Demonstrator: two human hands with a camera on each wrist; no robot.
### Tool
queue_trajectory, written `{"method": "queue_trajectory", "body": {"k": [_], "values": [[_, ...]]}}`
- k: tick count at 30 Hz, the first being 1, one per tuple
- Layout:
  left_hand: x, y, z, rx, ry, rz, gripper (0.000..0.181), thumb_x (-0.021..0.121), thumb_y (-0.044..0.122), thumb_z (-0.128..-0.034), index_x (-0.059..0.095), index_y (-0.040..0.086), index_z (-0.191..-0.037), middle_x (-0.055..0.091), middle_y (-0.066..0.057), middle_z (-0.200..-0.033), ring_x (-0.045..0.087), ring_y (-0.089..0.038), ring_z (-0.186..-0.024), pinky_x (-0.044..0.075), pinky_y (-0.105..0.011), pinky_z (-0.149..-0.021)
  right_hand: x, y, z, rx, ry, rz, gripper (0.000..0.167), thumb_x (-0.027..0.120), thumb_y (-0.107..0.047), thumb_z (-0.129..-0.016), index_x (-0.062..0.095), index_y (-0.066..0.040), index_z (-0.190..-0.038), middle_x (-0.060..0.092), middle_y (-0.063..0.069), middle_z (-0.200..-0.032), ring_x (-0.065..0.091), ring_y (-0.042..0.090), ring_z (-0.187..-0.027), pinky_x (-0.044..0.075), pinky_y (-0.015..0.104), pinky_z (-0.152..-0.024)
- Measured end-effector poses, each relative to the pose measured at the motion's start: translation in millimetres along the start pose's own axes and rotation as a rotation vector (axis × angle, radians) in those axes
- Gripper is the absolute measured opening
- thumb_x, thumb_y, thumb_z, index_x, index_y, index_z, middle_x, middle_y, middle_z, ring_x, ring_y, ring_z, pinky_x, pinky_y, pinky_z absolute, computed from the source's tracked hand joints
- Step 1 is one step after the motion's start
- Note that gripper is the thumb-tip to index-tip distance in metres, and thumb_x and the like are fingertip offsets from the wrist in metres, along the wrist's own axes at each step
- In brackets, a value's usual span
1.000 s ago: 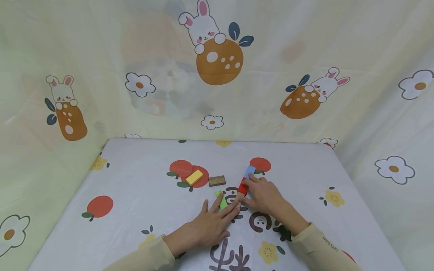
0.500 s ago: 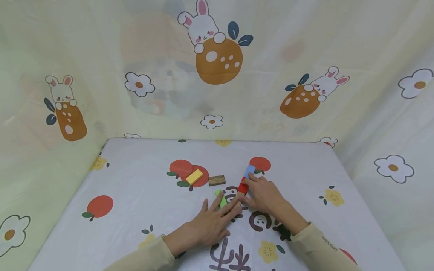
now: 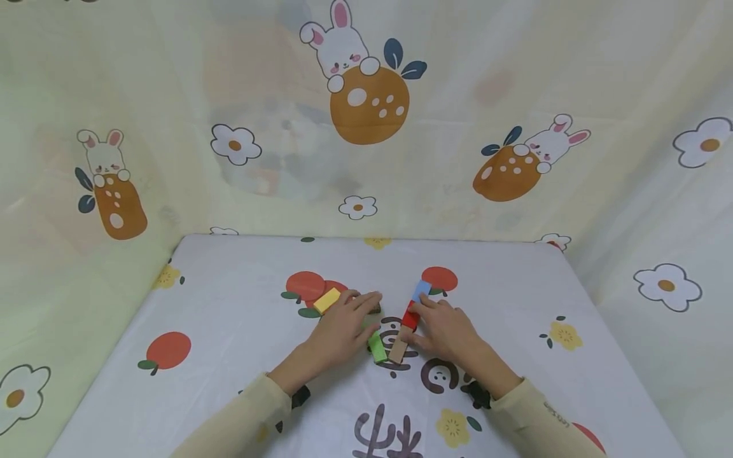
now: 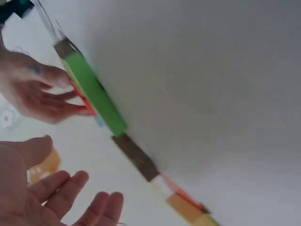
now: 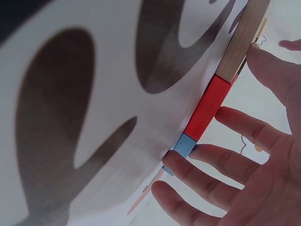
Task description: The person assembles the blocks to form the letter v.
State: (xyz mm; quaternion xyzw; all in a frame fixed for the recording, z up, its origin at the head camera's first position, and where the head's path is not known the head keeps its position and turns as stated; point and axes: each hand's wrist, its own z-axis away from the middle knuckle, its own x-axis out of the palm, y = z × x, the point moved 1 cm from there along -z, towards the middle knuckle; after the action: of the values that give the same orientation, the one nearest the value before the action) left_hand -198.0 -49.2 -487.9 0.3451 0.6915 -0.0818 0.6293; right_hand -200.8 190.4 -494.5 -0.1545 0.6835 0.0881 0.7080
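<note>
A blue block (image 3: 422, 288), a red block (image 3: 409, 319) and a light wood block (image 3: 398, 346) lie end to end in a slanted row. My right hand (image 3: 449, 327) rests along the row's right side; in the right wrist view its relaxed fingers touch the red and blue blocks, and the thumb is at the wood one. My left hand (image 3: 338, 327) hovers by a dark brown block (image 4: 136, 157), mostly hidden under it in the head view. Its fingers are spread and hold nothing. Below that hand lies a green block (image 3: 377, 348), partly covered.
A yellow block (image 3: 327, 301) lies just left of my left hand. The white tablecloth (image 3: 229, 356) bears printed fruit, flowers and brown figures. Patterned curtains (image 3: 258, 83) stand behind the table and at both sides.
My left hand has lifted off the light wood block and moved up and left, over the dark brown block. The right hand and its row of blocks stay in place.
</note>
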Motion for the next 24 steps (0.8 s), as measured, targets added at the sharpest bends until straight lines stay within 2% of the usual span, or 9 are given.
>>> {"method": "queue_trajectory", "body": {"k": [3,5,11,17,20,24], "values": [[2.3,-11.7,-6.3,-0.049,0.025,0.064,0.055,0.073,0.026,-0.1006,0.058,0.013,-0.152,0.066,-0.003,-0.15,0.057,-0.023,-0.124,0.056,-0.037,-0.102,1,0,0.6,0.009,-0.009,-0.012,0.077,0.076,-0.063,-0.088,0.064,-0.012,-0.145,0.057,0.02,-0.157,0.063,0.046,-0.132,0.059,0.063,-0.097],[4.6,-18.7,-9.8,-0.075,0.025,0.074,0.052,0.075,0.024,-0.0999,0.061,0.012,-0.148,0.069,-0.004,-0.147,0.058,-0.022,-0.119,0.056,-0.036,-0.098,1,0,0.6,0.013,-0.014,-0.021,0.077,0.076,-0.062,-0.088,0.063,-0.012,-0.145,0.056,0.02,-0.158,0.062,0.046,-0.133,0.058,0.064,-0.098],[3.8,-32.6,-18.3,-0.136,0.035,0.076,0.043,0.078,0.025,-0.0972,0.071,0.007,-0.136,0.074,-0.008,-0.136,0.062,-0.028,-0.122,0.056,-0.041,-0.102,0,-1,0.3,0.025,-0.014,-0.016,0.077,0.078,-0.061,-0.088,0.064,-0.012,-0.146,0.056,0.02,-0.158,0.063,0.046,-0.132,0.059,0.063,-0.098],[1.2,-39.7,-20.6,-0.183,-0.009,0.112,0.039,0.083,0.014,-0.0908,0.076,0.004,-0.128,0.081,-0.01,-0.116,0.06,-0.026,-0.105,0.055,-0.042,-0.092,-1,-2,0.6,0.031,-0.017,-0.028,0.077,0.078,-0.06,-0.087,0.064,-0.012,-0.145,0.055,0.02,-0.158,0.063,0.046,-0.132,0.059,0.062,-0.098],[1.5,-41.7,-21.0,-0.202,-0.027,0.123,0.039,0.084,0.012,-0.0895,0.077,0.004,-0.127,0.08,-0.01,-0.116,0.06,-0.025,-0.103,0.054,-0.041,-0.089,-1,-3,1.0,0.03,-0.013,-0.028,0.076,0.079,-0.059,-0.088,0.064,-0.012,-0.145,0.056,0.02,-0.158,0.063,0.046,-0.132,0.059,0.062,-0.098],[1.6,-42.5,-22.7,-0.232,-0.036,0.14,0.036,0.084,0.013,-0.0901,0.077,0.005,-0.125,0.078,-0.011,-0.122,0.062,-0.029,-0.114,0.056,-0.045,-0.099,-1,-3,0.8,0.033,-0.008,-0.024,0.076,0.079,-0.06,-0.087,0.064,-0.012,-0.145,0.056,0.02,-0.158,0.064,0.046,-0.131,0.059,0.062,-0.098]]}}
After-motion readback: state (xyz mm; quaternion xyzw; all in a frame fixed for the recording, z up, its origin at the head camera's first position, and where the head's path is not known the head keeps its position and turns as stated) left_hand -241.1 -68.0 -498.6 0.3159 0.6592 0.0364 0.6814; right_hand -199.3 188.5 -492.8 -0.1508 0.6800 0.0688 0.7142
